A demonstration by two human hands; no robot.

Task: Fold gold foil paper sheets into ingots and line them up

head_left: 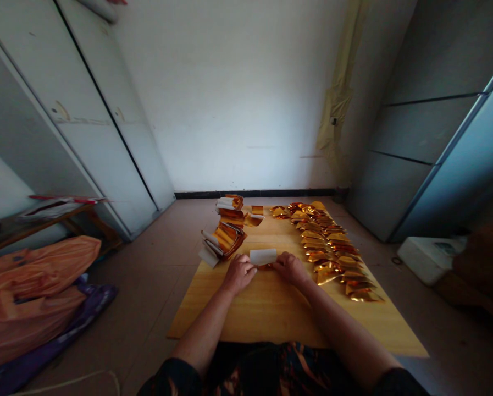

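Left hand (238, 273): it is closed on the near left corner of the sheet (263, 256), apart from the other hand.
Right hand (291, 268): it is closed on the near right corner.
Sheet: between the hands, above the board (262, 313), pale side up; only 1 is in work, its folding seems unfinished.
Folded pieces (315, 241): many, gold, in rows at the right; these look done.
Stacks (225, 240): 2, at the left, apparently left to fold.
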